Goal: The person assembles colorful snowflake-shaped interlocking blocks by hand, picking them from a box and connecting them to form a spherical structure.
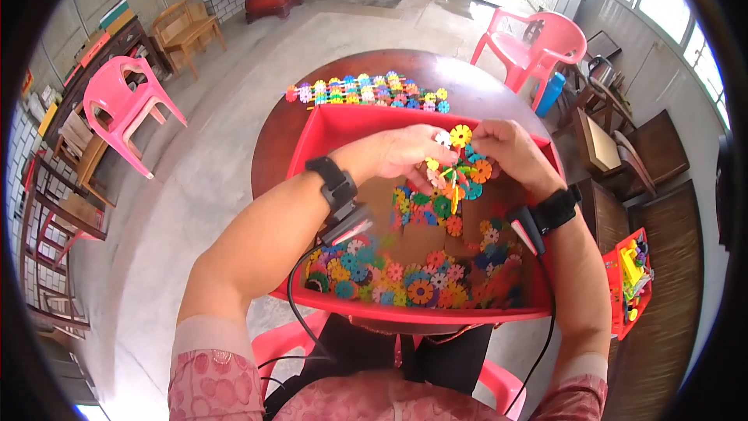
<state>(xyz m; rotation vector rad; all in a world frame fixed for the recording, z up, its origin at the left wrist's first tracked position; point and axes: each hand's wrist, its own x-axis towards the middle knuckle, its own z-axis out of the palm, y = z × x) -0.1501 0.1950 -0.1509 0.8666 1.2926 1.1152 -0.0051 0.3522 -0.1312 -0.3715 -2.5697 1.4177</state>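
Note:
Above a red box [421, 315] on a round table, my two hands hold a cluster of joined, flower-shaped plastic discs [472, 174] in yellow, orange, teal, green and white. My left hand [413, 154] has its fingers closed round the cluster's left side. At the upper right of it, my right hand [510, 148] pinches the edge, by a yellow disc [460, 136]; its fingertips are partly hidden. Many loose discs [421, 291] lie inside the box, mostly along its near side, with brown cardboard [421, 243] showing between them.
Behind the box, rows of joined discs [366, 92] lie on the brown round table [274, 136]. Pink plastic chairs stand at the left [128, 101] and far right [538, 43]. A red tray of toys [631, 281] sits on a dark bench at my right. Cables hang from both wrists.

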